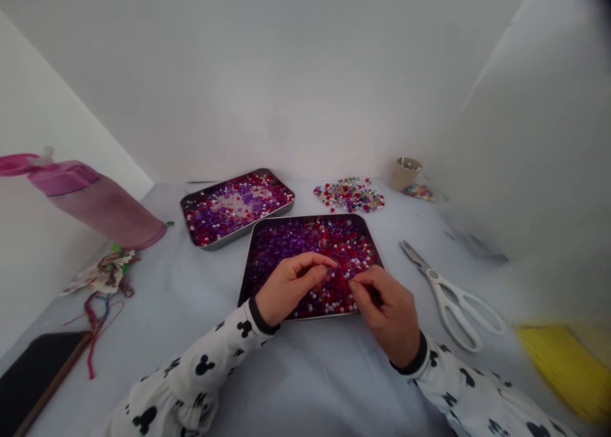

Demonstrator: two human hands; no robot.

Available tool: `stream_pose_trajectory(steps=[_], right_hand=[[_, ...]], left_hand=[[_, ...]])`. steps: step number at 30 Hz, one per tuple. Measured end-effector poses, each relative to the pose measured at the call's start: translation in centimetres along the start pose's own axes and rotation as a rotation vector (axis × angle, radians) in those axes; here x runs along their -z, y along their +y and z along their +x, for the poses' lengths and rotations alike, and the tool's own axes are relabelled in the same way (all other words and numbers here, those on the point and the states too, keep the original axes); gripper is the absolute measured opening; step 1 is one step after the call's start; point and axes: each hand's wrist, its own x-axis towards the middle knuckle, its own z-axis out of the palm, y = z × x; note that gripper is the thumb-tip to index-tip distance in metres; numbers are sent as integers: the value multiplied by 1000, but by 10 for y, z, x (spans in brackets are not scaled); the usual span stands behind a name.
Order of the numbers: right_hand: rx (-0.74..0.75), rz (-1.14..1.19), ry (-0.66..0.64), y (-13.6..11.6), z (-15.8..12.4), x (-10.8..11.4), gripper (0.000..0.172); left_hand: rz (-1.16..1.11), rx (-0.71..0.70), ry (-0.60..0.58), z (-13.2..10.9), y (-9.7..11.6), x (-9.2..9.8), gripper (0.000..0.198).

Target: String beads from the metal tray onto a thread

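A dark metal tray [310,265] holds a dense layer of purple, red and white beads and sits right in front of me. My left hand [292,289] and my right hand [387,305] are both over its near edge, fingertips curled close together among the beads. Whatever the fingertips pinch is too small to make out. Behind it, a second metal tray [237,207] holds purple, red, white and clear beads, and neither hand touches it.
White-handled scissors [449,297] lie to the right. A loose bead pile [349,195] and a small tan cup [405,173] stand at the back. On the left are a pink bottle [102,201], tangled cords [98,303] and a dark phone [41,380]. Something yellow [566,370] sits at the right corner.
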Motion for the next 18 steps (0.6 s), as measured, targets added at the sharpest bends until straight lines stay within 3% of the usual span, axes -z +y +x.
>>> stream_pose_trajectory(steps=[18], right_hand=[[158, -113, -57, 2, -1, -4, 13]], left_hand=[[-123, 67, -18, 1, -3, -3, 17]])
